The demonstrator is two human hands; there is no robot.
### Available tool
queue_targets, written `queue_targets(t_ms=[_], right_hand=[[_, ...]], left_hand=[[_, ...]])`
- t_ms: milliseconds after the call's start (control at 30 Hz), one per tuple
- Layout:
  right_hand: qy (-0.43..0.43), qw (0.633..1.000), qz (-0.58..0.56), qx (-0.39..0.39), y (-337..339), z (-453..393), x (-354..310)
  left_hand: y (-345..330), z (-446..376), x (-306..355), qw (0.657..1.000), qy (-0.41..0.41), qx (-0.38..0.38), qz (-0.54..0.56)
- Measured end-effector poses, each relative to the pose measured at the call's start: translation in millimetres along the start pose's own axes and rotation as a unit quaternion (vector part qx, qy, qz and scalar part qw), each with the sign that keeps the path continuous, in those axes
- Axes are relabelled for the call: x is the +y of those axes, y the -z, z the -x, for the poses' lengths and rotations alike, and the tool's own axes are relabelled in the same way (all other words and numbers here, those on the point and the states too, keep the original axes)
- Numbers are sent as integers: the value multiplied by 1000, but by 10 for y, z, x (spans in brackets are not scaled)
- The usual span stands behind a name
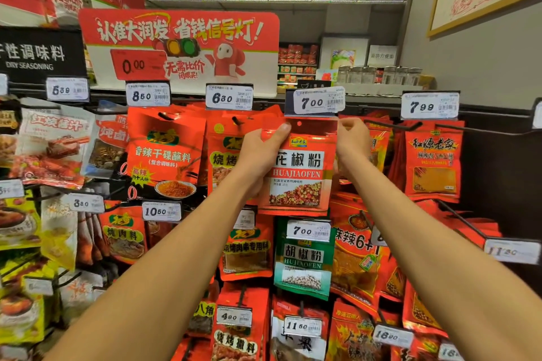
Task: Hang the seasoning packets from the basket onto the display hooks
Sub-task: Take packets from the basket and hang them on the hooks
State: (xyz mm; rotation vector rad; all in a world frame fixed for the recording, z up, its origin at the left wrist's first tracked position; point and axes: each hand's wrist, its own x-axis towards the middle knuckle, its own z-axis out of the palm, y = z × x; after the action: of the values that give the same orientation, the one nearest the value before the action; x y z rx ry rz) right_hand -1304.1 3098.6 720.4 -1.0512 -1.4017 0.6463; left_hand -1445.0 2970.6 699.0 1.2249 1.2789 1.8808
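At display rack, head view, only cam. Both hands up at top row, holding one red packet (pixel 302 167) marked HUAJIAOFEN, flat to the rack & facing out. Left hand (pixel 259 152) grips packet's upper left edge, thumb on front near top corner, fingers behind. Right hand (pixel 352 142) pinches upper right corner, fingers curled at top edge. Two-corner hold looks meant to keep the header flat & level so the punch hole (pixel 299 123) can be steered onto a hook.

Hole sits top centre of packet, just under the 7.00 price tag (pixel 318 102). Tag is tilted up, prob lifted clear of the hook tip by the packet. Hook itself hidden behind tag/packet; can't tell if hole is already threaded. Judge step as mid-hang: packet at the hook, not yet let go.

Neighbours: red packets under 6.30 tag (pixel 229 97) just left, partly behind left hand; more red packets under 7.99 tag (pixel 429 106) to right, on a bare-tipped hook (pixel 393 125). Green HUJIAOFEN packet (pixel 303 258) directly below. Basket not in view.

Next needs a push back along the hook, then both hands off.
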Motion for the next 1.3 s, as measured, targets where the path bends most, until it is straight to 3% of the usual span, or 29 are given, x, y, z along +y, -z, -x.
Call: queue_targets(t_ms=[67,133,200,300,433,833,1000,1167,1300], right_hand=[[-10,991,-133,7,142,145,67],[-31,960,-268,-67,285,278,83],[-28,929,-328,-167,384,377,42],[42,942,-253,-216,379,432,-3],[72,972,-163,-157,279,425,-51],[-2,983,-145,-115,129,320,-228],[-69,978,-146,-133,121,300,-67],[-67,981,-118,-138,-28,233,96],[-108,982,-114,-109,-227,-16,58]], left_hand=[[-69,-37,-18,1000,6,12,-8],[-125,-65,-28,1000,8,22,-8],[-156,-97,-23,1000,9,24,-4],[-193,-116,-15,1000,18,23,2],[-244,-126,1,999,27,31,15],[-340,-300,181,995,41,90,-27],[-273,-315,22,990,128,66,-5],[-251,-438,-169,990,81,107,-47],[-381,-660,-125,982,109,138,-61]])
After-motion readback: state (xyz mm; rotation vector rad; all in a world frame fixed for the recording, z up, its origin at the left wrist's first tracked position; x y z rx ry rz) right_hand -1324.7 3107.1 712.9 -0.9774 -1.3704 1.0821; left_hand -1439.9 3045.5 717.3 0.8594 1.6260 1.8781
